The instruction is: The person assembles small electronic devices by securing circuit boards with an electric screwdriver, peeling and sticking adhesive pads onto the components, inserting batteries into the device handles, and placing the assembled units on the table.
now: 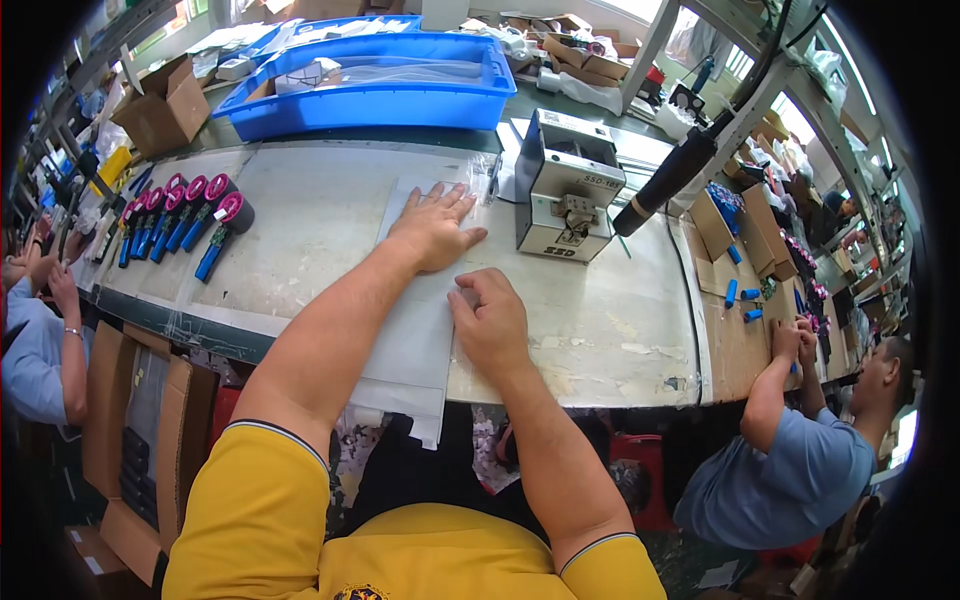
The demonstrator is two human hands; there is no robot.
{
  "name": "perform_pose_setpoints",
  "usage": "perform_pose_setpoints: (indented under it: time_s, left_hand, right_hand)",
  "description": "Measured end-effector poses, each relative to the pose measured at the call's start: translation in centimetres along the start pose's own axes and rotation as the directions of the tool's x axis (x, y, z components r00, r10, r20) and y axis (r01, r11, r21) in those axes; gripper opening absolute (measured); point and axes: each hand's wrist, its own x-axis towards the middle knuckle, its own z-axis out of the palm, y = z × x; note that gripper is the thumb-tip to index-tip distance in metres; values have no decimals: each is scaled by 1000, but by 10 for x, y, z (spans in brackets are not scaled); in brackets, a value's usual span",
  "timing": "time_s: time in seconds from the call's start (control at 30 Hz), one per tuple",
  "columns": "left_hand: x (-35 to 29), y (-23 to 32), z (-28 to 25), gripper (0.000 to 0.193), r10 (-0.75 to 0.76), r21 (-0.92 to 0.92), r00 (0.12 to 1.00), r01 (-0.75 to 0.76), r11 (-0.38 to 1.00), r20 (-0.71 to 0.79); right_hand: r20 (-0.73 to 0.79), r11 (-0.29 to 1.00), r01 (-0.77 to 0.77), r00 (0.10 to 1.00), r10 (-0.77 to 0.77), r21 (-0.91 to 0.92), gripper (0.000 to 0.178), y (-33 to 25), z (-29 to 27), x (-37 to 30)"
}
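A long stack of thin, whitish sheets or flat plastic sleeves (pixel 405 345) lies across the table in front of me, its near end hanging over the edge. On its far part my left hand (pixel 438 228) presses flat, fingers spread and thumb out to the right. My right hand (pixel 490 320) rests at the stack's right edge with its fingers curled in. Whatever those fingers may hold is hidden. Clear plastic film (pixel 483 180) lies just beyond my left fingertips.
A silver box-shaped machine (pixel 568 215) stands at right, beside a hanging black electric screwdriver (pixel 680 165). Several pink-and-black round parts with blue cylinders (pixel 190 215) lie at left. Behind is a blue bin (pixel 400 110). Co-workers sit both sides; an open carton (pixel 130 430) stands lower left.
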Motion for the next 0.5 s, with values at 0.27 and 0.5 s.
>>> perform_pose_setpoints:
  time_s: [0.27, 0.5]
  left_hand:
    - [2, -1, 4, 77, -29, -3, 999, 29, 1000, 15]
    - [21, -15, 0, 78, -42, -2, 999, 42, 999, 15]
  right_hand:
    - [28, 1000, -3, 1000, 3, -20, 17, 0, 2, -1]
    - [16, 998, -24, 1000, 24, 51, 15, 4, 2, 4]
